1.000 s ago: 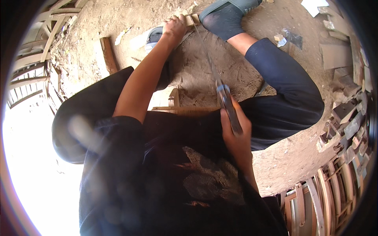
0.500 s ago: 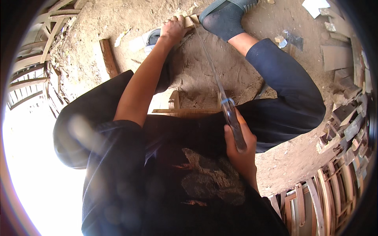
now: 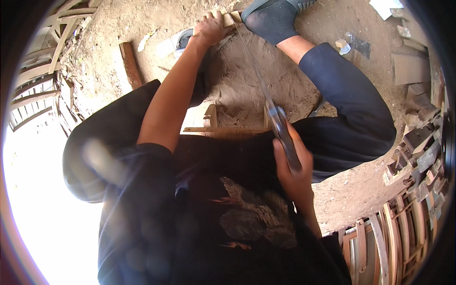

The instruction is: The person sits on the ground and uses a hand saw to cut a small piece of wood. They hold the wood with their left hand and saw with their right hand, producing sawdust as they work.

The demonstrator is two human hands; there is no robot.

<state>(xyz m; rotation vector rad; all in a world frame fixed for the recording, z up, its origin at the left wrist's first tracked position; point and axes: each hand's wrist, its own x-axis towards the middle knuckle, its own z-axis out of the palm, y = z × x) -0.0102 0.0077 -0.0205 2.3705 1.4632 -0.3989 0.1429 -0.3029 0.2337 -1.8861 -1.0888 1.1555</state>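
Observation:
My right hand (image 3: 295,166) is wrapped round the dark handle of a handsaw (image 3: 254,69), which has a blue band where handle meets blade. Its long, thin blade slants forward and left, and the far end rests at a small block of pale wood (image 3: 228,20) on the ground. My left hand (image 3: 209,29) presses down over the left end of that wood, fingers curled over it. Just right of the wood is my right foot in a dark sock and grey sandal (image 3: 270,21); whether it touches the wood is hard to tell.
A wooden seat or frame edge (image 3: 223,130) shows between my legs. On the dirt floor at left lies a brown plank (image 3: 129,64). Curved wooden pieces (image 3: 380,242) stand stacked at lower right, with offcuts (image 3: 420,137) above them. Plastic scraps (image 3: 358,46) lie beyond my right knee.
My right hand and the saw have slid a little forward, toward the wood. The left hand keeps its place on the wood, and the whole view has shifted slightly.

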